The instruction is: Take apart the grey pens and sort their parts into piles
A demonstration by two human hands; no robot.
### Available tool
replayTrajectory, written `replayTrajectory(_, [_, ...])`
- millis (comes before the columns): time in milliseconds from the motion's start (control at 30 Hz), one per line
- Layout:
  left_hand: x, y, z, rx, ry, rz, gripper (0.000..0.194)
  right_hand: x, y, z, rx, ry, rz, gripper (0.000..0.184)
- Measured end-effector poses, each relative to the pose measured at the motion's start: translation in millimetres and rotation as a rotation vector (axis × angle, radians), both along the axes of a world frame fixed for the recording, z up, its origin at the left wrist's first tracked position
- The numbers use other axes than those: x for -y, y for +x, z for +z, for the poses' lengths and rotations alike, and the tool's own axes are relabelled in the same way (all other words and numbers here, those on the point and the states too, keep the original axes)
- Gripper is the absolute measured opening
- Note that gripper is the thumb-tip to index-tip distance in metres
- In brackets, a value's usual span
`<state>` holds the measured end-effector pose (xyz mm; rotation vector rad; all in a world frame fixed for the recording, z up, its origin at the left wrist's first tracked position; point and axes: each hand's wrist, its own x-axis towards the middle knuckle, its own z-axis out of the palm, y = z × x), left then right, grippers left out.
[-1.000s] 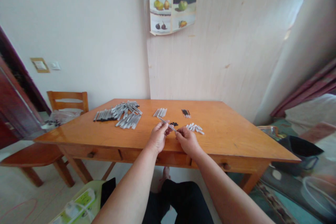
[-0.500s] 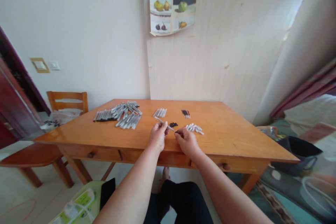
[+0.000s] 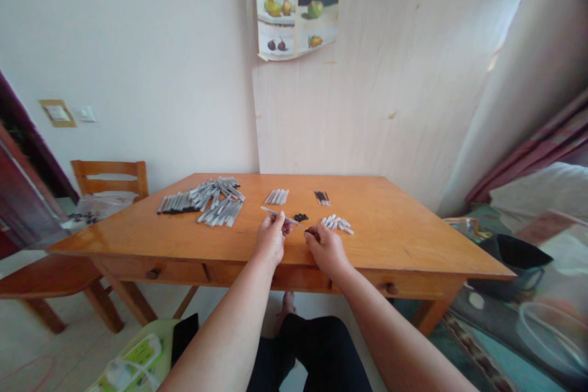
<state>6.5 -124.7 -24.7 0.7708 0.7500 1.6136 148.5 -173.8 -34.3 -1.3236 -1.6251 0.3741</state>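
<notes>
Both arms [image 3: 229, 312] bare up to the frame's bottom edge, hands [image 3: 272, 239] bare too. Plain black trousers [image 3: 316, 343], bottom centre. Bare foot [image 3: 288, 301], lower centre.

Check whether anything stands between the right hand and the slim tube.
Nothing visible stands between the right hand and the slim tube in the left hand; the small black pieces lie beyond the gap, on the table.

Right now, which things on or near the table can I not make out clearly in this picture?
In the head view:
Pale tube: its middle is hidden by the left hand.
Dark bit at the right hand: its full shape is hidden by that hand.
Small black pieces: too small to tell their exact shape.
Curtain: cut off by the right edge.
</notes>
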Motion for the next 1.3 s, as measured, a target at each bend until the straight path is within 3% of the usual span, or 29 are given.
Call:
replayTrajectory(133, [0.3,-0.5,0.9,0.025,-0.002,0.003,0.040,-0.1,13.3,3.2,0.074,-0.007,-0.043,0.022])
replayTrajectory(400, [-0.1,-1.6,1.0,0.057,-0.008,-0.005,0.038,-14.7,81.6,13.4,0.172,-0.129,-0.338,0.027])
replayTrajectory(533, [-0.5,-0.9,0.9,0.066,-0.011,0.002,0.037,-16.9,97.1,14.9,0.201,-0.148,-0.381,0.029])
replayTrajectory(1000, [-6.5,-10.4,0.6,0.283,-0.100,0.018,0.023,-42.2,20.1,37.2,0.707,-0.163,-0.233,0.028])
replayTrajectory(1300, [-5.6,-9.4,0.0,0.301,-0.091,0.000,0.025,-56.8,11.2,32.9,0.764,-0.158,-0.222,0.027])
